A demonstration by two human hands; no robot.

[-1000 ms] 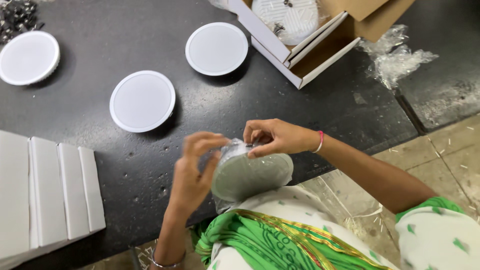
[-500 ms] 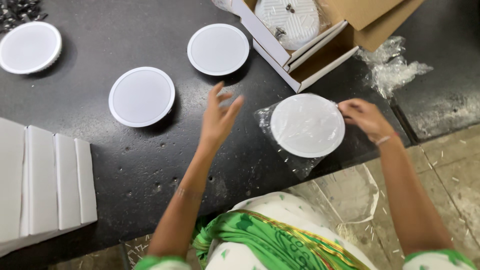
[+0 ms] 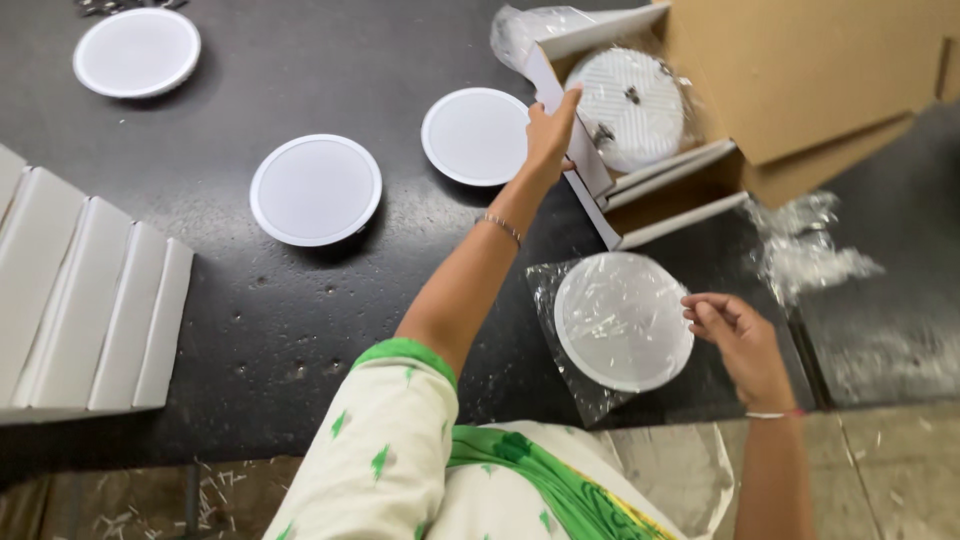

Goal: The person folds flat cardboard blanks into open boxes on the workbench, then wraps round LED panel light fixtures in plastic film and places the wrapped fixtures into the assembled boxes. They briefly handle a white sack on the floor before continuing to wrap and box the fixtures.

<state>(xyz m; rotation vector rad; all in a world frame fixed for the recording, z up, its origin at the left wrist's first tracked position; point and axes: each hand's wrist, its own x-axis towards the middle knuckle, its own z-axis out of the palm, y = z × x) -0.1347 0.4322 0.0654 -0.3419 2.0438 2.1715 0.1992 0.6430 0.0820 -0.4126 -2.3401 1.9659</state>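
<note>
My left hand (image 3: 550, 135) reaches forward to the open cardboard box (image 3: 800, 80) and grips the edge of its white inner flap (image 3: 590, 175), thumb on one side and fingers on the other. Inside the box lies a round white ribbed disc (image 3: 625, 105) in clear plastic. My right hand (image 3: 740, 340) rests near the table's front edge, its curled fingertips pinching the right rim of a round white panel in a clear plastic bag (image 3: 622, 320). That panel lies flat on the black table (image 3: 300, 330).
Three bare white round panels lie on the table: far left (image 3: 137, 52), middle (image 3: 315, 190), and beside my left hand (image 3: 475, 136). A row of white flat cartons (image 3: 80, 300) stands at the left edge. Crumpled clear plastic (image 3: 800, 250) lies right of the box.
The bagged panel went from both hands at my lap to lying on the table. My left hand let go and reached forward to the box flap.
</note>
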